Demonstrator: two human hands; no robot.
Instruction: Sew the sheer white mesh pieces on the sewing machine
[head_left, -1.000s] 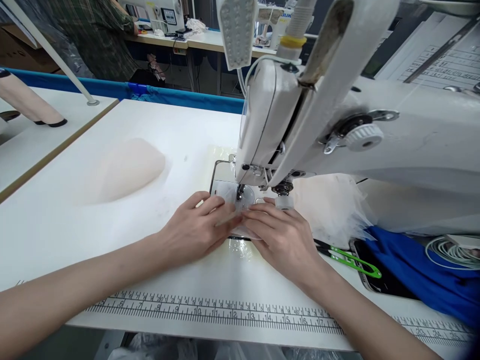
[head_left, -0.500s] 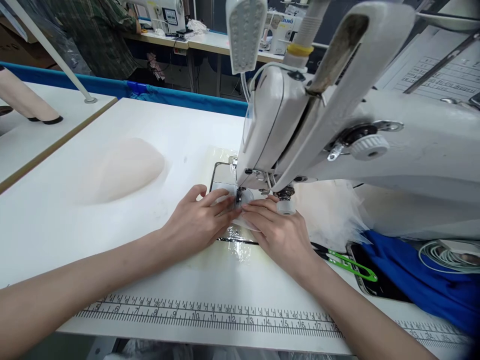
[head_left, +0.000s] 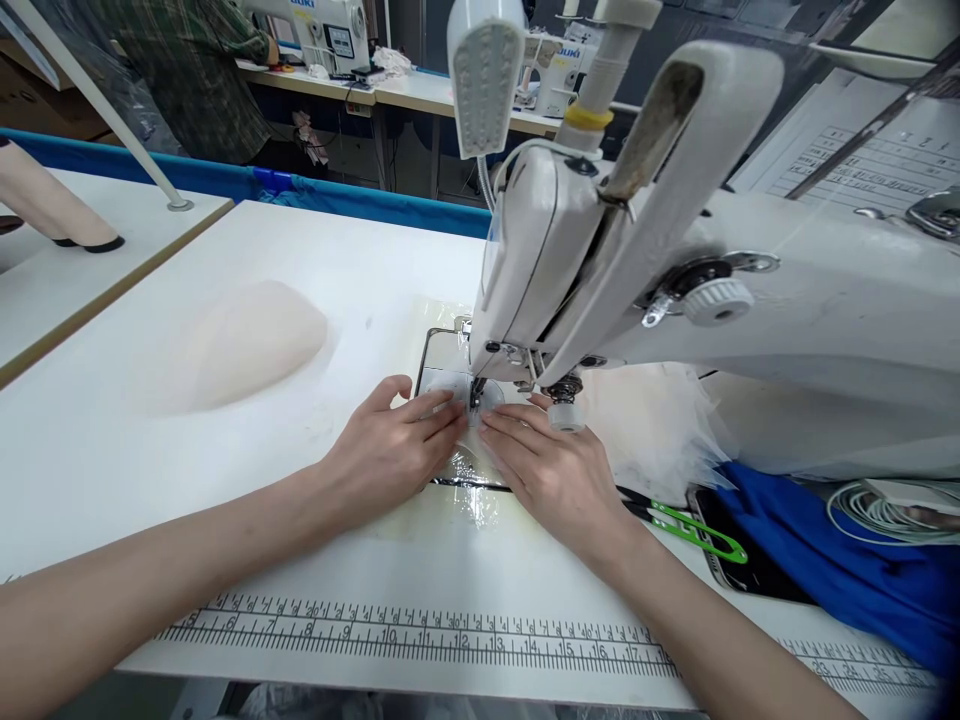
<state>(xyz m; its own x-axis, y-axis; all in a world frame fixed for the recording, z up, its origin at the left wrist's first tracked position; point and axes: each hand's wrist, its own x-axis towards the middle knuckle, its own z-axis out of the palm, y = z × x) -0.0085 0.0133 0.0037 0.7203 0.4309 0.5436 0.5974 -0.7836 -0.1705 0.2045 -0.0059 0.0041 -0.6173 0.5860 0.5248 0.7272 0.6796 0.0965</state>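
A small sheer whitish fabric piece (head_left: 471,452) lies on the steel needle plate, under the presser foot (head_left: 476,396) of the white industrial sewing machine (head_left: 570,250). The left hand (head_left: 386,455) and right hand (head_left: 559,475) press it flat with fingers outstretched, fingertips almost meeting, clasping nothing. Green-handled thread snips (head_left: 694,530) lie just right of the right wrist, and a pale moulded foam cup (head_left: 240,345) sits well apart on the left.

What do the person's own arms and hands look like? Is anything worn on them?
The left forearm and right forearm are bare, with no sleeve in view. The left hand and right hand wear no gloves; no ring, watch or bracelet shows.
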